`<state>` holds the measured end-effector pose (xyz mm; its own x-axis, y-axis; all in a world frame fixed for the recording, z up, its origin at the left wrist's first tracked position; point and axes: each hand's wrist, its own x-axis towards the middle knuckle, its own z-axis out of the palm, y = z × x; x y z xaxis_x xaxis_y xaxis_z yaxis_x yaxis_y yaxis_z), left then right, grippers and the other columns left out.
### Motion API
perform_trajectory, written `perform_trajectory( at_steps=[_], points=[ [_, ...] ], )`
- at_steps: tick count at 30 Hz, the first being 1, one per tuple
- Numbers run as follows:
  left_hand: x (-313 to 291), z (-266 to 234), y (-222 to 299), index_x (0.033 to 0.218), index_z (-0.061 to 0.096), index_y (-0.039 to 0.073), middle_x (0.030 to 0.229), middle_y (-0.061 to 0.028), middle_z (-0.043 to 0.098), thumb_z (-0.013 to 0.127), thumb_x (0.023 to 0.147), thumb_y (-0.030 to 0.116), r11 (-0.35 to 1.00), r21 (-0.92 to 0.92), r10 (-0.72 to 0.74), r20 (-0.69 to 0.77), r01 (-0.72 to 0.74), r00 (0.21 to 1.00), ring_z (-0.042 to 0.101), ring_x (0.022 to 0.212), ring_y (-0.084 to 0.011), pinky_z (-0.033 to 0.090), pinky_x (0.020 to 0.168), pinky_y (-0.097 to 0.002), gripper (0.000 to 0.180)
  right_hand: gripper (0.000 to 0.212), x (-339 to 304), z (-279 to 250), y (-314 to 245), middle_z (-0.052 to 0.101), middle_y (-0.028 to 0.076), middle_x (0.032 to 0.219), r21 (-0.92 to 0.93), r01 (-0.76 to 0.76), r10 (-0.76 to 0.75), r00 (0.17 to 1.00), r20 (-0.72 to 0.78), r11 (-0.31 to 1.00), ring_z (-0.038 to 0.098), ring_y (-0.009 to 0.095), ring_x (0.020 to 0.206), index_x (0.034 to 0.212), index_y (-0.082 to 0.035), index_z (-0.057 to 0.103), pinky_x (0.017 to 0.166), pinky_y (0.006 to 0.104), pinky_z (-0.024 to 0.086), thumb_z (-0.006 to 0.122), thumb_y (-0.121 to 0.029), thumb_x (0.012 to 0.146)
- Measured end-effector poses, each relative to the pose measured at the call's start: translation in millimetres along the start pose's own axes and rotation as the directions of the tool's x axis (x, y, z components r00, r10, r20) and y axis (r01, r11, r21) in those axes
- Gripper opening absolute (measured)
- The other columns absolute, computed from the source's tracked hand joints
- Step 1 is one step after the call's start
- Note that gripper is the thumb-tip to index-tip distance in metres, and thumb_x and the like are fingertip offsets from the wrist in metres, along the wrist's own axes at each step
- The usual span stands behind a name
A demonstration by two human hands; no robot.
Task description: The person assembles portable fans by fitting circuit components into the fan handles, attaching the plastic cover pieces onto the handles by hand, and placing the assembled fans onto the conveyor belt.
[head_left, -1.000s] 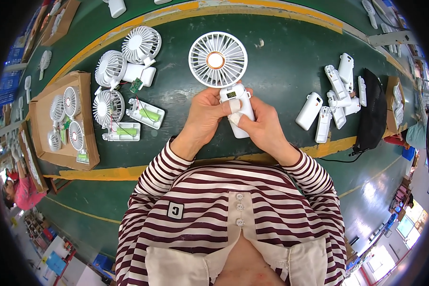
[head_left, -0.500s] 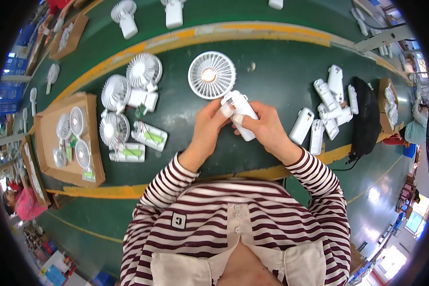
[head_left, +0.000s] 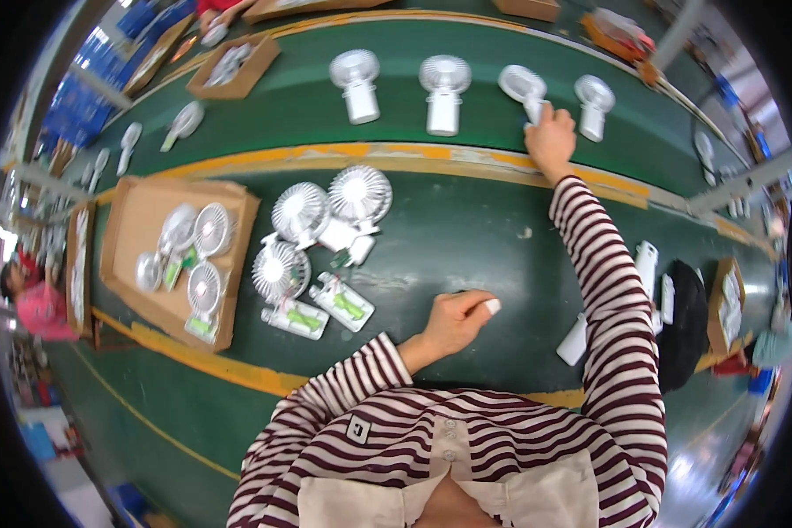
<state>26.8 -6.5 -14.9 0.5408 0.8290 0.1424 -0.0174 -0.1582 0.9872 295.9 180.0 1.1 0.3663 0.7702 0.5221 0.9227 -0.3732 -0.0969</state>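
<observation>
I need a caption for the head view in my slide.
Right hand grasping a white fan, left hand over the green table.

From my remote feed, the right hand [head_left: 551, 143] obscures the lower handle of a white handheld fan [head_left: 523, 84]; the left hand's [head_left: 453, 324] curled fingertips stay unseen; a striped sleeve [head_left: 620, 299] partly hides white casings [head_left: 572, 341].

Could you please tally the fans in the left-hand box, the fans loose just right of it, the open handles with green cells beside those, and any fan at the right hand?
Boxed fans: 4
Loose fans: 3
Open handles: 2
Fan at the right hand: 1
Total: 10
</observation>
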Motion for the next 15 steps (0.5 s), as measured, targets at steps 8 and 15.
perform_trajectory(
  at_steps=[8,15],
  points=[
    [2.4,-14.1,4.6,0.073,0.060,0.001,0.056,-0.0136,0.053,0.061,0.078,0.017,0.990,0.119,0.075,-0.038,-0.070,0.996,0.053,0.047,-0.0265,0.041,0.046,-0.0331,0.016,0.051,-76.5,-59.8,-175.5,0.047,0.023,0.112,0.614,0.507,-0.594,0.801,-0.076,0.605,0.045,0.038,0.104,0.111,0.003,0.047,0.090,0.0444,0.037,0.061,-0.020,0.067],
    [-7.6,-5.0,-6.9,0.067,0.058,0.000,0.055,-0.0113,0.057,0.055,0.075,0.010,0.972,0.199,0.130,-0.016,-0.125,0.991,0.057,0.049,-0.0195,0.043,0.047,-0.0319,0.014,0.083,-107.2,-86.4,-226.9,0.039,0.023,0.115,0.509,0.270,-0.522,0.721,0.457,0.818,0.046,0.039,0.103,0.129,0.000,0.029,0.080,0.0420,0.047,0.066,-0.035,0.065]
  ],
)
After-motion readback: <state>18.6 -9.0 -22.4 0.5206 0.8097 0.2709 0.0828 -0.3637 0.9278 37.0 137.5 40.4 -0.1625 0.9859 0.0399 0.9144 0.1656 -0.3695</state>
